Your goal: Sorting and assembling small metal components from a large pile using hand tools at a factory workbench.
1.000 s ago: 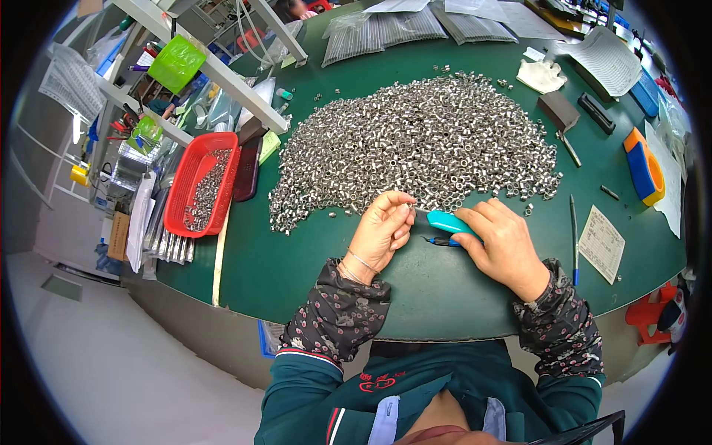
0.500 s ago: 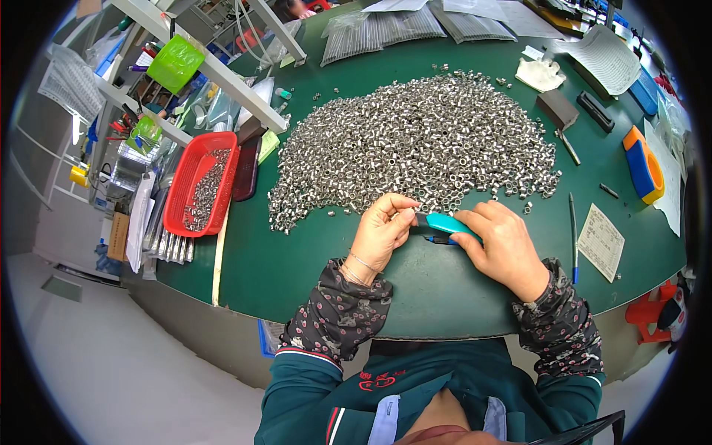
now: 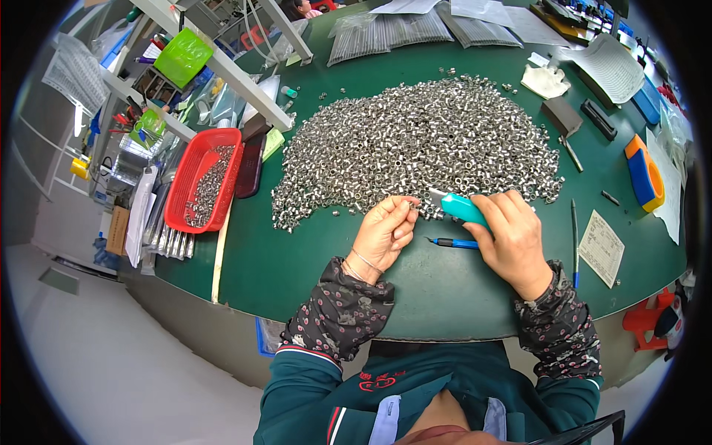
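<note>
A wide heap of small shiny metal rings (image 3: 415, 141) covers the middle of the green table. At its near edge my left hand (image 3: 382, 231) pinches a small metal ring (image 3: 414, 203) between thumb and forefinger, mostly hidden by the fingertips. My right hand (image 3: 513, 241) grips a teal utility knife (image 3: 463, 210). Its blade points left toward the pinched ring and stands a little apart from it. On the table below the knife lies a blue and black pen-shaped tool (image 3: 454, 242), its right end near my right hand.
Left of the heap stands a red plastic basket (image 3: 176, 200) with more metal pieces, beside a dark phone-like case (image 3: 251, 167). Toward the right lie a pen (image 3: 574, 245), a paper slip (image 3: 601, 248), a tape dispenser (image 3: 644, 172), a brown block (image 3: 561, 116) and a white glove (image 3: 545, 81).
My right hand has drawn the knife to the right and raised it, away from my left fingers. The pen-shaped tool is now more exposed. My left hand stays almost in place.
</note>
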Demonstrator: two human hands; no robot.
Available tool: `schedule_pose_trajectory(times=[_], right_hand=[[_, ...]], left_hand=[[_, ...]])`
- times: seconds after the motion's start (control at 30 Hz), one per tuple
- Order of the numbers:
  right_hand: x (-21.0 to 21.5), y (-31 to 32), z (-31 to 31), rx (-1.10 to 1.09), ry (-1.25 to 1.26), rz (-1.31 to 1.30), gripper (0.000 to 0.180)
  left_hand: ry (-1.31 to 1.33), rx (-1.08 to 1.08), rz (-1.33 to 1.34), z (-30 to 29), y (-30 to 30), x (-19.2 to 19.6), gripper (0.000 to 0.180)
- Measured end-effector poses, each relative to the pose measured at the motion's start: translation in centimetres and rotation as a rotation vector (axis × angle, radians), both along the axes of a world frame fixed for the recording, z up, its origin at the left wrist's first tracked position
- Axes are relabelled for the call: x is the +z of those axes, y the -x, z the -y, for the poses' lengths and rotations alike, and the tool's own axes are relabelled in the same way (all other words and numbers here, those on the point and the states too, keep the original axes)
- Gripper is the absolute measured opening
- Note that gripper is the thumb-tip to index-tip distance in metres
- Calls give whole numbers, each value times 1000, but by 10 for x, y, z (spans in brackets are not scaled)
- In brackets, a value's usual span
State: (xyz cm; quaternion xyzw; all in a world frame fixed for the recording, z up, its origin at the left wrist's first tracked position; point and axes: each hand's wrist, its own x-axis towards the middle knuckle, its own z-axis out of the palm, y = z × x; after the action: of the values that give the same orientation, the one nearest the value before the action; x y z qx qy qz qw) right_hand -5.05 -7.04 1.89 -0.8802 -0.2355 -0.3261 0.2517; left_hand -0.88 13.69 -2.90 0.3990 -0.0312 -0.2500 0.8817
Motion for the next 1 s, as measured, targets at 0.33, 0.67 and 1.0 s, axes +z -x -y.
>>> schedule_pose_trajectory(times=[0.33,0.67,1.0], right_hand=[[0,0,2,23,15,-65,33],[-3,1,2,30,11,-87,33],[-5,2,0,100,-4,-141,29]], left_hand=[[-1,2,8,1,-2,3,16],[-1,28,21,3,0,2,14],[13,-19,32,2,0,-1,13]])
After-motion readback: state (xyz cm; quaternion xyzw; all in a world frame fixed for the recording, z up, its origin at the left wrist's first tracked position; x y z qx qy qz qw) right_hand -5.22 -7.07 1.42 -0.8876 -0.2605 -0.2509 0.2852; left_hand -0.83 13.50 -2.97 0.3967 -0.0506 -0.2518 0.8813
